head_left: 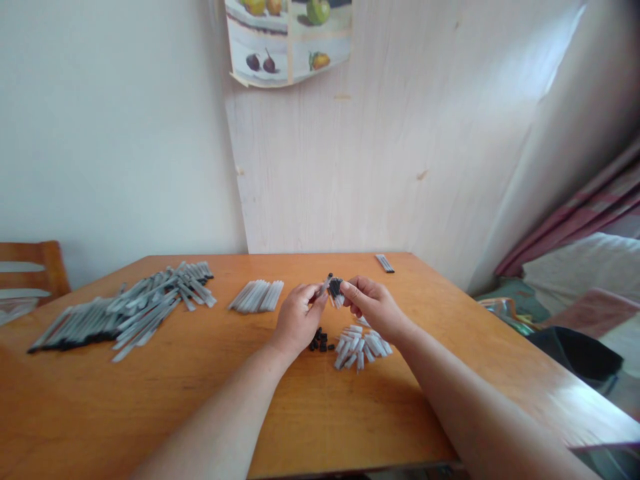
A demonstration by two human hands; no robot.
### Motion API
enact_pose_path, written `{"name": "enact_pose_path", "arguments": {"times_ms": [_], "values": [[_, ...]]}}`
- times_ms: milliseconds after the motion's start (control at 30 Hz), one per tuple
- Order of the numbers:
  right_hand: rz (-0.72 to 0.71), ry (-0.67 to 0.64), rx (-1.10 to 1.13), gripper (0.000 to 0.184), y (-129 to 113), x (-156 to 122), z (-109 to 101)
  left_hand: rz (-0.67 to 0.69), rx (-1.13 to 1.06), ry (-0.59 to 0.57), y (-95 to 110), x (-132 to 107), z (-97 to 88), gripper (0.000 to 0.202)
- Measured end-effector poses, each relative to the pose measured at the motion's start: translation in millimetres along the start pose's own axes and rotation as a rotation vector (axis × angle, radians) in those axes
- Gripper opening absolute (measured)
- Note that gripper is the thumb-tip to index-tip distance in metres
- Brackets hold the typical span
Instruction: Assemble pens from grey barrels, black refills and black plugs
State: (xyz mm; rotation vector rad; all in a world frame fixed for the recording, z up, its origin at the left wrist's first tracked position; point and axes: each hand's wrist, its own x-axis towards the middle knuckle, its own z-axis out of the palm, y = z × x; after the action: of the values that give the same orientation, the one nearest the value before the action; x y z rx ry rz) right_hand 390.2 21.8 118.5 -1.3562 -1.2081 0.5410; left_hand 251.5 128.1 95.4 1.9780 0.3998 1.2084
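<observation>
My hands meet over the middle of the table. My left hand [299, 315] is closed, thumb against fingers, on a slim piece with a small black tip [330, 275]. Pinched in my right hand [373, 301] is a small bundle of pale tubes with black ends [335, 288]. The two held things are very close or touching; blur hides which. Below my hands lie several small black caps [320, 340], and to their right a heap of short whitish translucent tubes [361, 345].
A large spread of long translucent sticks with black ends [150, 300] covers the table's left side. Nearer the middle lies a row of pale tubes [257, 295]. A few black-ended sticks [385, 263] sit at the back right. A dark bin [575, 353] stands beyond the table's right edge.
</observation>
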Motion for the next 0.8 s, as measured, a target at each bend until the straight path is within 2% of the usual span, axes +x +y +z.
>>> {"name": "enact_pose_path", "arguments": {"times_ms": [167,367,467,567,700,800], "values": [[-0.041,-0.014,0.043,0.037,-4.0,-1.0,0.3,0.061,0.073,-0.065,4.6,-1.4,-0.2,0.015],[-0.073,-0.003,0.051,0.031,-1.0,1.4,-1.2,0.054,0.032,-0.042,2.4,-1.9,2.3,0.013],[-0.087,0.026,0.025,0.029,2.2,2.9,-4.5,0.149,0.222,-0.091,-1.9,-1.4,0.5,0.018],[-0.077,0.036,-0.102,0.025,4.5,4.5,-10.5,0.229,0.442,-0.127,-5.5,-1.3,-2.2,0.024],[-0.029,0.024,-0.374,0.021,4.8,6.0,-20.8,0.288,0.643,-0.091,-6.7,-1.3,-4.8,0.025],[0.012,-0.036,-0.435,0.023,3.3,5.7,-25.8,0.31,0.72,-0.076,-5.2,-1.2,-6.1,0.024]]}}
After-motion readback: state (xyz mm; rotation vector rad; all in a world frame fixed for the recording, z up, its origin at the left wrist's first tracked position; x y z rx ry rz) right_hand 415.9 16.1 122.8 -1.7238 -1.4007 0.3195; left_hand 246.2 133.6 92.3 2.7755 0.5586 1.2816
